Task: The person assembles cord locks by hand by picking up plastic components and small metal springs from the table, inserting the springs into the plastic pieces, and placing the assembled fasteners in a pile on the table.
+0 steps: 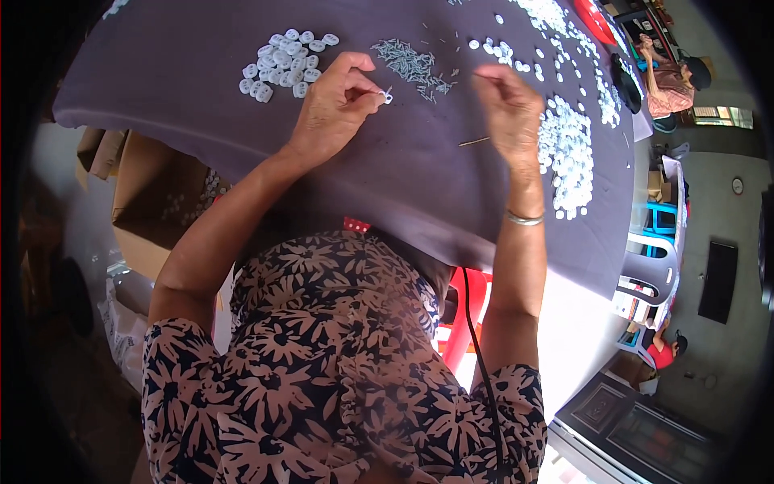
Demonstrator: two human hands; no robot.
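Note:
My left hand [334,109] pinches a small white plastic piece [388,98] between thumb and fingertips; a tiny metal pin or screw seems to stick up from it. To its left lies a pile of white oval pieces with holes [282,64]. Beyond the fingertips, small grey metal screws or nails [415,66] are spread in a heap. My right hand [512,109] is raised over the cloth, its fingers curled and blurred by motion. A thin brass-coloured rod [474,142] shows beside its palm; whether the hand grips it I cannot tell.
A dark cloth covers the table [403,169]. Many small white pieces [568,153] lie right of my right hand, more toward the far right near a red tray [595,20]. An open cardboard box [153,194] stands below left. Another person [671,85] sits at far right.

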